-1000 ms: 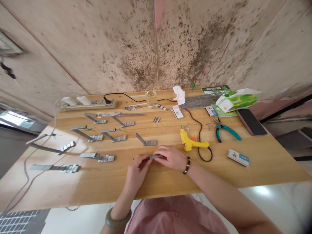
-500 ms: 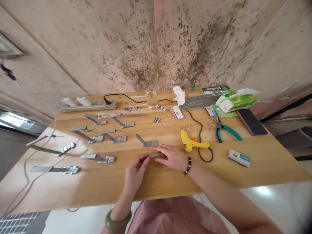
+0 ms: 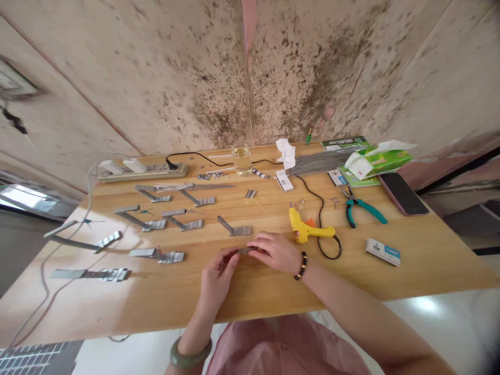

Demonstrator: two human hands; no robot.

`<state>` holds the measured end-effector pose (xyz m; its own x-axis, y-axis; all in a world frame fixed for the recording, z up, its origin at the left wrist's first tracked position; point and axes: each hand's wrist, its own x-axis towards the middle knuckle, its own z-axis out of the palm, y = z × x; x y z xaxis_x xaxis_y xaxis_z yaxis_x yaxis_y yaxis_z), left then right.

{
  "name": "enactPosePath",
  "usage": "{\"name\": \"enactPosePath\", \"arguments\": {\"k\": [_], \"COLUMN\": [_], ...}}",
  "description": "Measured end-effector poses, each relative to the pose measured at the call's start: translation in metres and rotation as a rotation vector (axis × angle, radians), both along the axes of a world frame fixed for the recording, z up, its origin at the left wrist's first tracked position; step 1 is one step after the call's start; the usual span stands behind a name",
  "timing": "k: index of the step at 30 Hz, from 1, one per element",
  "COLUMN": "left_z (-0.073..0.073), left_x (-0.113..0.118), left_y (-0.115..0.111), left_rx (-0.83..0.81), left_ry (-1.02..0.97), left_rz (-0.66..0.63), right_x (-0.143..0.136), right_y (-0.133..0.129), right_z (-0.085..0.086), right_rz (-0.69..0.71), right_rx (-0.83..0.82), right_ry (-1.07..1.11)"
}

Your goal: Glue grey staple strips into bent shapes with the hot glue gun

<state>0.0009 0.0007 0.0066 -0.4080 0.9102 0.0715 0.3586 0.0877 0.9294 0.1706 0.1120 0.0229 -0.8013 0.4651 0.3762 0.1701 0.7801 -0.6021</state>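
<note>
both hands pinch one grey staple strip (image 3: pixel 246 250) just above the near middle of the wooden table (image 3: pixel 429 260).

the left hand (image 3: pixel 217 274) grips the strip's left end between thumb and fingertips, the other fingers curled; the right hand (image 3: pixel 274 251) covers its right end, fingers closed over it. the strip lies nearly level between them, close over the tabletop; whether it touches the wood cannot be told. just beyond the hands lies a staple piece (image 3: pixel 235 228) built from strips, with more like it spread to the left. a yellow glue gun (image 3: pixel 308 228) rests just right of the right hand, its black cord looping by the wrist. teal-handled pliers (image 3: pixel 361 208) and a small white box (image 3: pixel 383 252) lie further right, well apart from the hands.
</note>
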Motion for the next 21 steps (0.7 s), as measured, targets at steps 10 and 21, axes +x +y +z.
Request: {"name": "enactPosePath", "arguments": {"k": [10, 21], "left_z": [-0.005, 0.008], "left_x": [-0.001, 0.0], "left_y": [0.0, 0.003], "left_rx": [0.005, 0.059], "left_ry": [0.035, -0.204], "left_rz": [0.016, 0.181], "right_x": [-0.001, 0.001], "right_y": [0.0, 0.005], "right_z": [-0.002, 0.001], "right_rz": [-0.007, -0.095], "right_rx": [-0.015, -0.126], "right_ry": [0.031, 0.1]}}
